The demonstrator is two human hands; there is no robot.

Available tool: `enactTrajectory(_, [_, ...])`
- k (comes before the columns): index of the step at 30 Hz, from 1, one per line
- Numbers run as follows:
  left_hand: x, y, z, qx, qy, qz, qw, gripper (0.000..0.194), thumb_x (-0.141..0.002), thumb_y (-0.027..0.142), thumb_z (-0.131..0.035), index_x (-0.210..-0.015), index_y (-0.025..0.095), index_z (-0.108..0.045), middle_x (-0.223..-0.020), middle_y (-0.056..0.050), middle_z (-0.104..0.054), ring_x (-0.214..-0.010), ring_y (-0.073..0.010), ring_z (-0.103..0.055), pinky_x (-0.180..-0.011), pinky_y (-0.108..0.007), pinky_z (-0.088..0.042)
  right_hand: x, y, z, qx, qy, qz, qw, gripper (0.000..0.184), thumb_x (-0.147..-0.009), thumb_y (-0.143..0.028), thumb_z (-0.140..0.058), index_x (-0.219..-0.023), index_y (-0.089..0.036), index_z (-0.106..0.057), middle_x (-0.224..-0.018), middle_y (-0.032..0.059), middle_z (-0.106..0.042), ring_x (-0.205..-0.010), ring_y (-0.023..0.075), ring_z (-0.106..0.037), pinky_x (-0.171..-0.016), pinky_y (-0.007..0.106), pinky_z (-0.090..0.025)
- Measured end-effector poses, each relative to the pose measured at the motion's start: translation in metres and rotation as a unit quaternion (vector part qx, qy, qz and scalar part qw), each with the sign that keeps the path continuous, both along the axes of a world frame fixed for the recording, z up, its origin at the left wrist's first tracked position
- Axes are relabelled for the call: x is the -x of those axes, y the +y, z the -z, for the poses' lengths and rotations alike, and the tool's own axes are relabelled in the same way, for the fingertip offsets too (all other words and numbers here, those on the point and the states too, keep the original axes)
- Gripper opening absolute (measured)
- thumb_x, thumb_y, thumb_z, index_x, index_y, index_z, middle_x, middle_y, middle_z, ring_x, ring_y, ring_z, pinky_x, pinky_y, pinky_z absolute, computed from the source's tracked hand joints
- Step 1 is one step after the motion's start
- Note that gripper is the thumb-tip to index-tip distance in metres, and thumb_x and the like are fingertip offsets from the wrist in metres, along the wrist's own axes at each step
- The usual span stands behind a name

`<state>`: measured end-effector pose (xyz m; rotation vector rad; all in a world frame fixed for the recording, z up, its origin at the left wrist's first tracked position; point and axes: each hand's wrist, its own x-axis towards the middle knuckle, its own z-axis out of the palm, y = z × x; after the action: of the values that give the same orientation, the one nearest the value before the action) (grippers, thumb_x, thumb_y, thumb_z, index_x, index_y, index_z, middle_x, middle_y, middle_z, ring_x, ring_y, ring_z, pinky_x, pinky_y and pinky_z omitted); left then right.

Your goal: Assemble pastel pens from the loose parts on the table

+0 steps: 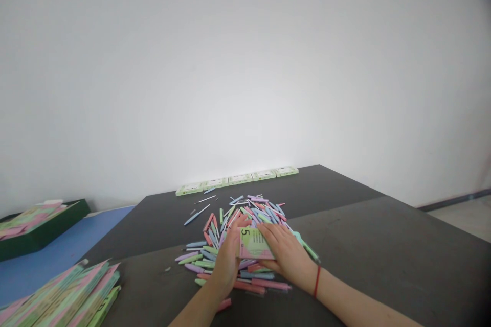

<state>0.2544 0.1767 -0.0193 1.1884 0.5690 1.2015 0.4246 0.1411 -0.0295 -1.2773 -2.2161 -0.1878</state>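
A heap of pastel pens in pink, blue, green and purple lies on the dark table. Both hands rest over the near side of the heap and hold a small flat package, pink and green with a "5" printed on it. My left hand grips its left edge with fingers curled. My right hand lies over its right side, fingers pressed on it; a red string circles that wrist.
A row of pale green boxes lines the far table edge by the white wall. A fanned stack of the same flat packages sits at the near left. A dark green tray with more packages stands on a blue surface at far left.
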Motion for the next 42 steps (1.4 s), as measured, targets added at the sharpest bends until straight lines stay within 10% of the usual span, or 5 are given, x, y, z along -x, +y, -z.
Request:
enactTrajectory(11, [0.002,-0.002,0.002,-0.142,0.16,-0.064,0.975,0.052,-0.087,0.046,-0.047,-0.133,0.022,-0.045,-0.147,-0.006,-0.034,-0.136,-0.0236,-0.025,-0.113,-0.038,-0.014,-0.001,-0.002,-0.003,0.006,-0.01,-0.013,1.0,0.079,-0.075,-0.054,-0.063,-0.135,-0.011,-0.036,-0.125,0.0189,-0.053,-0.116,0.0321,-0.047,-0.097,0.048,-0.039])
enactTrajectory(18, [0.004,0.014,-0.011,-0.008,0.118,-0.043,0.992,0.048,-0.081,0.044,-0.053,-0.123,0.019,-0.054,-0.128,-0.011,-0.055,-0.12,-0.0266,-0.048,-0.1,-0.039,-0.037,0.003,-0.002,-0.006,0.0,-0.009,-0.01,1.0,0.077,-0.074,-0.056,-0.063,-0.132,-0.012,-0.041,-0.123,0.0169,-0.054,-0.113,0.031,-0.048,-0.098,0.048,-0.037])
enactTrajectory(30, [0.032,0.023,-0.033,-0.188,0.381,-0.072,0.902,0.033,-0.07,0.025,-0.06,-0.102,0.026,-0.069,-0.112,-0.006,-0.067,-0.109,-0.0292,-0.054,-0.102,-0.039,-0.03,-0.003,0.001,-0.007,-0.073,-0.052,-0.012,0.996,0.068,-0.079,-0.02,-0.056,-0.14,-0.012,-0.028,-0.14,0.0137,-0.041,-0.132,0.0254,-0.029,-0.11,0.048,-0.024])
enactTrajectory(36, [0.094,0.051,-0.064,-0.211,0.554,-0.277,0.756,0.048,-0.084,0.03,-0.039,-0.129,0.015,-0.049,-0.121,-0.013,-0.057,-0.111,-0.0274,-0.053,-0.095,-0.04,-0.039,-0.01,0.009,0.001,-0.079,-0.039,0.027,0.996,0.061,-0.079,-0.014,-0.05,-0.137,-0.013,-0.034,-0.136,0.0141,-0.046,-0.129,0.0242,-0.036,-0.108,0.049,-0.026])
enactTrajectory(42, [0.221,0.058,-0.099,-0.225,0.691,-0.357,0.587,0.046,-0.085,0.035,-0.032,-0.119,0.012,-0.053,-0.107,-0.011,-0.064,-0.103,-0.0281,-0.058,-0.088,-0.041,-0.045,-0.012,0.014,0.006,-0.056,-0.024,0.063,0.996,0.055,-0.081,-0.016,-0.049,-0.135,-0.013,-0.038,-0.134,0.0133,-0.048,-0.126,0.0243,-0.038,-0.109,0.047,-0.021])
